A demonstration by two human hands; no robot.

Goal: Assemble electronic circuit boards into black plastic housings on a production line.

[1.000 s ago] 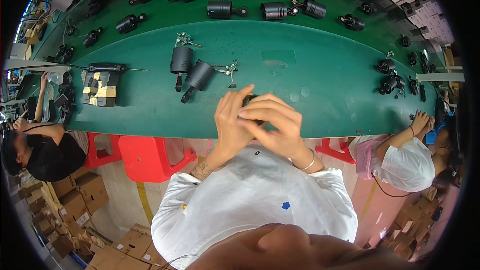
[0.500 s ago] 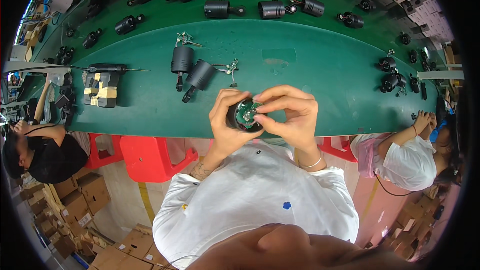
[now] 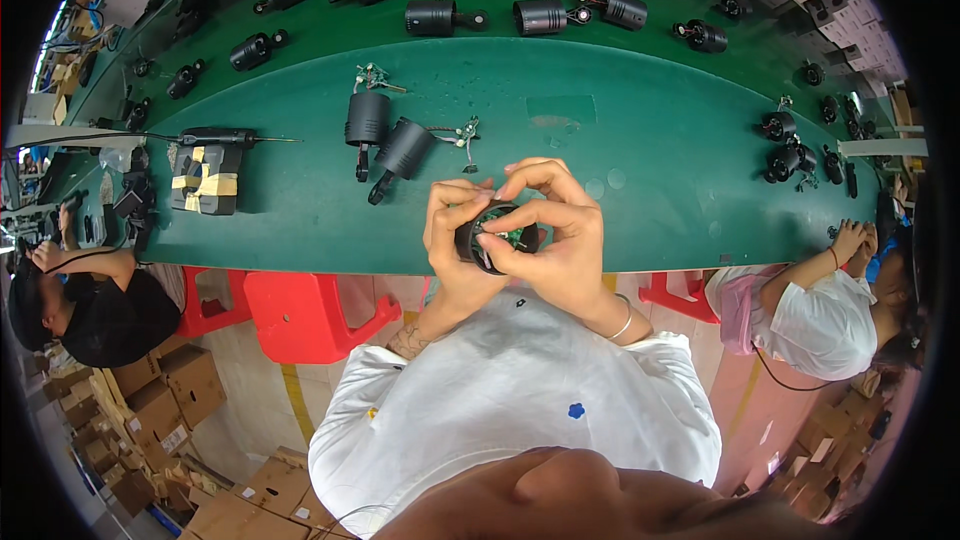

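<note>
My left hand (image 3: pixel 455 230) is wrapped round a black cylindrical housing (image 3: pixel 481 257), its round mouth tilted up toward me. Inside that mouth lies a green circuit board (image 3: pixel 517 237), partly covered by fingers. My right hand (image 3: pixel 562 235) reaches over the rim, thumb and forefinger closed at the board; the exact grip is partly hidden. Just beyond my hands, two more black housings, one upright (image 3: pixel 367 120) and one slanted (image 3: pixel 404 148), lie on the green table with small wired boards (image 3: pixel 468 132) trailing from them.
A black power screwdriver (image 3: pixel 220 136) rests by a dark box with yellow tape (image 3: pixel 205 183) on the left. Several black housings (image 3: pixel 431 17) lie along the far green strip, others (image 3: pixel 790 160) at right. People sit on both sides; a red stool (image 3: pixel 300 315) stands left of me.
My right hand has moved left and closer over the housing. The circuit board, which showed tilted at the mouth, is now more covered by my fingers and the rim.
</note>
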